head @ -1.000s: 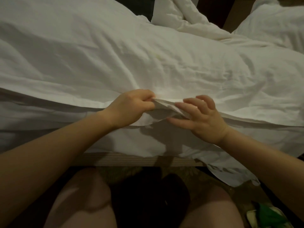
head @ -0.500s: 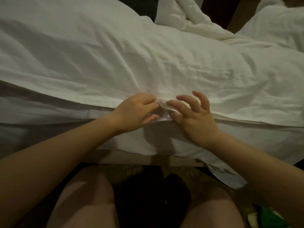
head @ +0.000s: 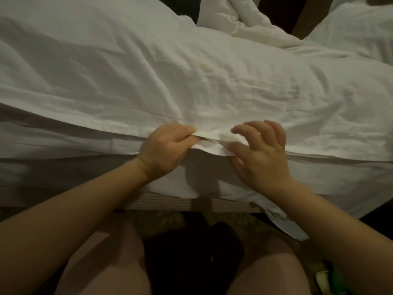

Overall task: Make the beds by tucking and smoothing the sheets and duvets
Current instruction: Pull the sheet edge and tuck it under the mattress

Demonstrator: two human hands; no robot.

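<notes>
A rumpled white duvet (head: 191, 77) covers the bed in front of me, its near hem running left to right. Below it a white sheet (head: 319, 177) hangs over the mattress side. My left hand (head: 163, 150) grips the duvet's hem at the middle, fingers curled round the fabric edge. My right hand (head: 259, 152) is just to its right, thumb and forefinger pinching a small flap of the same hem, the other fingers raised and spread.
A wooden bed frame rail (head: 187, 204) runs below the sheet. A loose sheet corner (head: 285, 226) dangles past it at the right. White pillows (head: 361, 28) lie at the back right. My knees are close to the frame. A green item (head: 331, 282) lies on the floor.
My right hand has shifted a little to the right along the hem and opened its fingers wider. My left hand keeps its grip on the hem.
</notes>
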